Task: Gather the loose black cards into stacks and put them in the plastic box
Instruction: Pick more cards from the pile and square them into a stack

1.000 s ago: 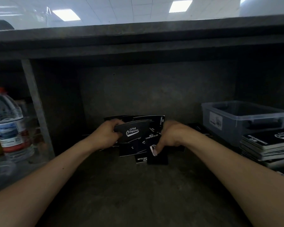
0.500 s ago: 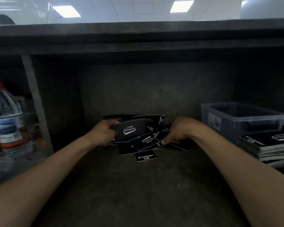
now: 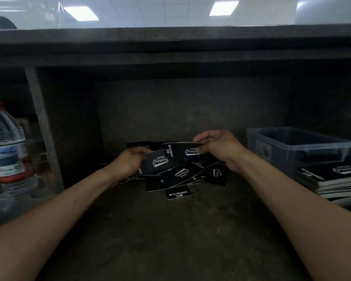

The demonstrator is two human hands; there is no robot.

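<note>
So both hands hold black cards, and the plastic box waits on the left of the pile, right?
Not quite: the head view shows the plastic box on the right of the pile. Both the left hand and right hand do hold black cards.

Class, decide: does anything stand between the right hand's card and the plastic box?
Nothing visible does. The right hand pinches the card left of the plastic box, only open space between; the stack sits nearer us.
</note>
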